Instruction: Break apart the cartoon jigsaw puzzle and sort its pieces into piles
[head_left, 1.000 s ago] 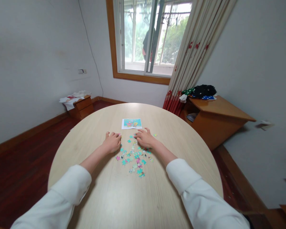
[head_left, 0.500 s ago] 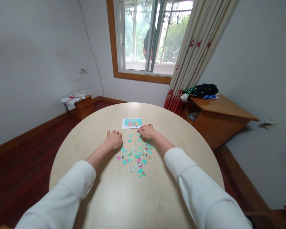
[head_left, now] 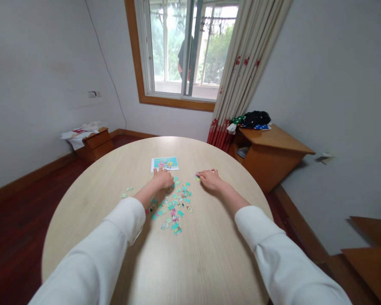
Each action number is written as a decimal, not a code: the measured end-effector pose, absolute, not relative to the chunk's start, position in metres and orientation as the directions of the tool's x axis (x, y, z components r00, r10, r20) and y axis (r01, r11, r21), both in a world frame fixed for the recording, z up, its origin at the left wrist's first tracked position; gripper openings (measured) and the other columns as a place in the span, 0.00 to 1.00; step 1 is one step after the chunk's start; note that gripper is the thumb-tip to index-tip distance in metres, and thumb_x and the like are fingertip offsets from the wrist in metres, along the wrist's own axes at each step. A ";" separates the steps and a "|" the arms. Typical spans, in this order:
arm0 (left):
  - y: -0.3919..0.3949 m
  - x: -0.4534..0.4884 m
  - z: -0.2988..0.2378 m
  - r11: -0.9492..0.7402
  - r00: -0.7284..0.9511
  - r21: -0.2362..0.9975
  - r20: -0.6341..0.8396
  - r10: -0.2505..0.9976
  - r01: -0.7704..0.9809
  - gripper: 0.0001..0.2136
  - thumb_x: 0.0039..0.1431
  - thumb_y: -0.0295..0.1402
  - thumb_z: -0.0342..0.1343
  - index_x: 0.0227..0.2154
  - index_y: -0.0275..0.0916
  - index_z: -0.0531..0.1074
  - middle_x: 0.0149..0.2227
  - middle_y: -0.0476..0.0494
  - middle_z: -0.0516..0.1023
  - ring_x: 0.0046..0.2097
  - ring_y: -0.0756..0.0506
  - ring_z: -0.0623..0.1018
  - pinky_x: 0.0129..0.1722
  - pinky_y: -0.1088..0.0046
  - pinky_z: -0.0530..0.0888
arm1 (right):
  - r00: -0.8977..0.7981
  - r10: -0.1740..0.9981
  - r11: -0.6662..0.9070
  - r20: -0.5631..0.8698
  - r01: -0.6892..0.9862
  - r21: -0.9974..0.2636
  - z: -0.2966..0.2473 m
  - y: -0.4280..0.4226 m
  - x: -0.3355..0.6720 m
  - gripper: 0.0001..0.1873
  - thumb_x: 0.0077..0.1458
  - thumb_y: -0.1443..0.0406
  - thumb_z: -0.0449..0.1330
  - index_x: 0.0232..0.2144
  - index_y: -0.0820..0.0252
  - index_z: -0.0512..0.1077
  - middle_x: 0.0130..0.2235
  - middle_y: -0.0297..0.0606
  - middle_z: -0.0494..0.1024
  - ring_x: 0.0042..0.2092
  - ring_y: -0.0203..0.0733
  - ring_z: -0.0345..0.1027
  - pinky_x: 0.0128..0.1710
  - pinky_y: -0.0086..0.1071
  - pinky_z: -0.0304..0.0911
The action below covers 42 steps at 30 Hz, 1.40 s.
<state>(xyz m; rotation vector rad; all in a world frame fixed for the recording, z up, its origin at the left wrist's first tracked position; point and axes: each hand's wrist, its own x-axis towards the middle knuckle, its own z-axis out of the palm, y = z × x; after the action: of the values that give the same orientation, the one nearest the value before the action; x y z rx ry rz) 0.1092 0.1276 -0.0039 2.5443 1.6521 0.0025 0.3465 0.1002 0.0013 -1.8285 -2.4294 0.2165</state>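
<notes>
Small jigsaw puzzle pieces (head_left: 173, 213), mostly turquoise with some pink and yellow, lie loose in a heap on the round wooden table (head_left: 190, 262). My left hand (head_left: 163, 178) is over the heap's upper left, palm down, fingers apart and bent toward the pieces; its fingertips are partly hidden. My right hand (head_left: 210, 179) is to the right of the heap, its fingers closed down on a few pink and yellow pieces (head_left: 197, 176) at the tabletop. A picture card (head_left: 165, 163) with cartoon figures on turquoise lies just beyond my left hand.
A few pale green pieces (head_left: 125, 194) lie apart on the left. Beyond the table are a wooden desk (head_left: 273, 144) with clothes (head_left: 255, 120) on it, a small drawer cabinet (head_left: 99, 143), a curtain (head_left: 241, 80) and a sliding window (head_left: 187, 51).
My right hand has moved right, away from the heap, with a few pieces at its fingertips. My left hand has moved right over the heap, uncovering pieces at left. The view has turned slightly right.
</notes>
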 end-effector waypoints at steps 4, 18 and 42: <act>0.129 0.144 0.002 -0.393 0.396 0.047 -0.090 0.914 0.918 0.16 0.59 0.35 0.44 0.41 0.38 0.76 0.47 0.31 0.74 0.54 0.28 0.65 0.50 0.40 0.55 | -0.272 0.962 0.270 0.001 0.955 -0.126 -0.007 0.084 0.349 0.26 0.61 0.65 0.40 0.57 0.56 0.65 0.62 0.41 0.63 0.61 0.47 0.56 0.59 0.53 0.40; 0.061 0.211 0.006 -0.692 0.701 0.127 -0.045 0.712 0.711 0.18 0.60 0.31 0.39 0.43 0.37 0.73 0.50 0.34 0.73 0.51 0.35 0.67 0.49 0.53 0.58 | -0.274 0.955 0.288 0.115 0.949 -0.125 -0.023 0.015 0.389 0.25 0.61 0.67 0.41 0.57 0.56 0.65 0.60 0.40 0.66 0.62 0.45 0.54 0.60 0.49 0.39; 0.057 0.011 0.018 -0.301 0.283 0.263 0.106 0.953 0.917 0.16 0.52 0.28 0.39 0.19 0.37 0.71 0.25 0.44 0.76 0.33 0.44 0.74 0.46 0.60 0.59 | -0.394 0.876 0.468 0.278 0.833 -0.295 -0.009 0.033 0.320 0.19 0.60 0.68 0.45 0.38 0.60 0.76 0.46 0.43 0.77 0.51 0.43 0.65 0.52 0.42 0.47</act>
<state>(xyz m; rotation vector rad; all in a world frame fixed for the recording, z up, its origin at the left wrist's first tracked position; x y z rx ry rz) 0.0105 0.0570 0.0177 2.3914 1.7585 0.3658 0.3201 0.0330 -0.0090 -1.4332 -2.3286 0.1508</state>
